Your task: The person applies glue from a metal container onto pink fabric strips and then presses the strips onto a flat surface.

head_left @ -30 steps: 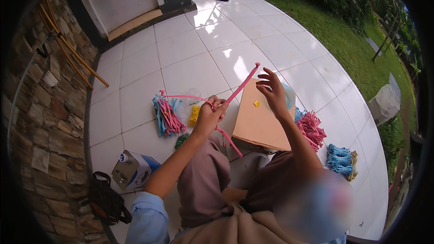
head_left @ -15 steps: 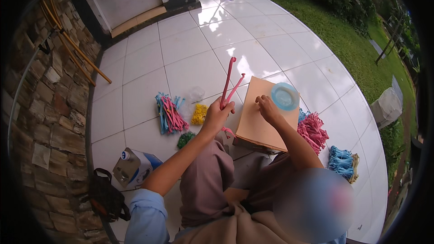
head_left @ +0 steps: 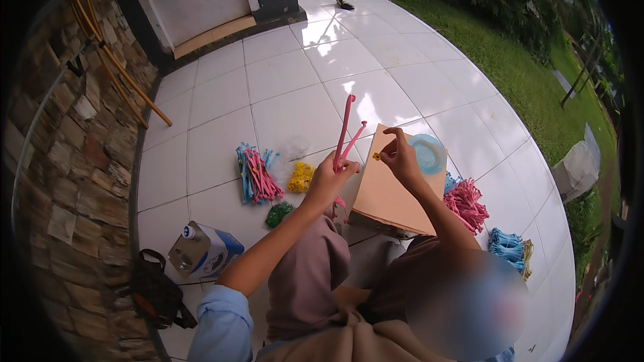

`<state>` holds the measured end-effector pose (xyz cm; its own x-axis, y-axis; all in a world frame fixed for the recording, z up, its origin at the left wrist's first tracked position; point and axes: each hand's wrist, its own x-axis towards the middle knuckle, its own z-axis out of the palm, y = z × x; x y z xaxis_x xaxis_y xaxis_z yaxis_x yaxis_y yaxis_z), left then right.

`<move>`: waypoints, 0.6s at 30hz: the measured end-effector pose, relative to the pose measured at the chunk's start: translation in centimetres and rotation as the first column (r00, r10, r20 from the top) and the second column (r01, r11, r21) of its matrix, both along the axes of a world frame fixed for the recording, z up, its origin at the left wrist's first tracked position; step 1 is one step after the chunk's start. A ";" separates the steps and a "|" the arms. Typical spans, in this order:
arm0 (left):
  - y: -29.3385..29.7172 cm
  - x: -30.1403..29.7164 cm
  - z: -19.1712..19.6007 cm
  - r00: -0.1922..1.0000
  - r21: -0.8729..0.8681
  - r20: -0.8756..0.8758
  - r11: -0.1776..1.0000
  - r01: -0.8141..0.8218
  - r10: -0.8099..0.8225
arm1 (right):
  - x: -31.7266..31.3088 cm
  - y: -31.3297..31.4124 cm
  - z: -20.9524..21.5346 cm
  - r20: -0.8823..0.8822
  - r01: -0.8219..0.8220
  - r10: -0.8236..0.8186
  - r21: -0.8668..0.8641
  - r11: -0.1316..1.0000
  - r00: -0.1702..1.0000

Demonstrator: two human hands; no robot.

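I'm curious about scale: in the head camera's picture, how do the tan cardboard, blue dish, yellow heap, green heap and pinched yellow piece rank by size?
1. Tan cardboard
2. Blue dish
3. Yellow heap and green heap: too alike to rank
4. Yellow piece in the right hand

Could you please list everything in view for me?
strips: count unclear, pink, in left hand
flower: 1, yellow, at right hand
cardboard: count unclear, tan, centre
dish: 1, blue, on cardboard
mixed bundle: 1, pink and blue, left
yellow pile: 1, yellow, centre
green pile: 1, green, near yellow pile
plastic: 1, clear, beyond yellow pile
can: 1, silver-blue, left
bag: 1, dark, beside can
pink bundle: 1, pink, right
blue bundles: 2, blue, right
beige bundle: 1, beige, right
broom: 1, black-headed, top centre
door: 1, white, top left
poles: several, orange, left
wall: 1, brown, left
lawn: 1, green, right
floor: 1, white, tiled
left hand: 1, centre
right hand: 1, over cardboard
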<state>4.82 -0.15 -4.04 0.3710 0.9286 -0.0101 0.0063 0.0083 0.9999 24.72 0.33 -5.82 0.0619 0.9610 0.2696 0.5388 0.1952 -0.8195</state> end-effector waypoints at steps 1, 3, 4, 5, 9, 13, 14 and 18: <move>-0.2 0.1 0.2 0.998 0.102 -0.057 0.995 -0.020 0.026 | -0.5 -1.0 1.9 0.011 0.005 -0.005 0.000 1.000 1.000; -1.1 0.5 2.0 0.993 0.180 -0.110 0.983 -0.022 0.043 | -1.1 -2.9 4.0 -0.388 -0.120 0.088 -0.058 0.991 0.918; -1.4 0.7 2.7 0.994 0.178 -0.108 0.984 -0.013 0.033 | -1.2 -3.7 4.6 -0.386 -0.110 0.078 -0.061 0.992 0.919; -1.8 0.9 3.2 0.992 0.157 -0.119 0.988 -0.011 0.030 | -1.3 -4.5 4.9 -0.431 -0.124 0.088 -0.056 0.991 0.898; -2.1 1.6 3.3 0.981 0.194 -0.184 0.981 -0.017 0.053 | -0.7 -5.6 5.1 -0.542 -0.138 0.094 -0.040 0.990 0.835; -1.6 2.0 2.0 0.992 0.184 -0.122 0.983 0.003 0.020 | -0.5 -5.9 5.2 -0.582 -0.179 0.129 -0.028 0.983 0.803; -1.6 2.1 2.0 0.997 0.147 -0.075 0.989 0.002 0.009 | -0.6 -6.0 5.3 -0.582 -0.178 0.128 -0.029 0.984 0.803; -1.8 2.4 2.5 0.992 0.143 -0.115 0.987 0.066 -0.049 | -1.2 -6.1 5.2 -0.601 -0.145 0.128 0.021 0.989 0.789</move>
<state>7.21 -1.99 -1.58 0.4281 0.9001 0.0806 0.1135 -0.1420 0.9833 23.51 -5.79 -0.59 0.0708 0.9776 0.1980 -0.0927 0.2041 -0.9745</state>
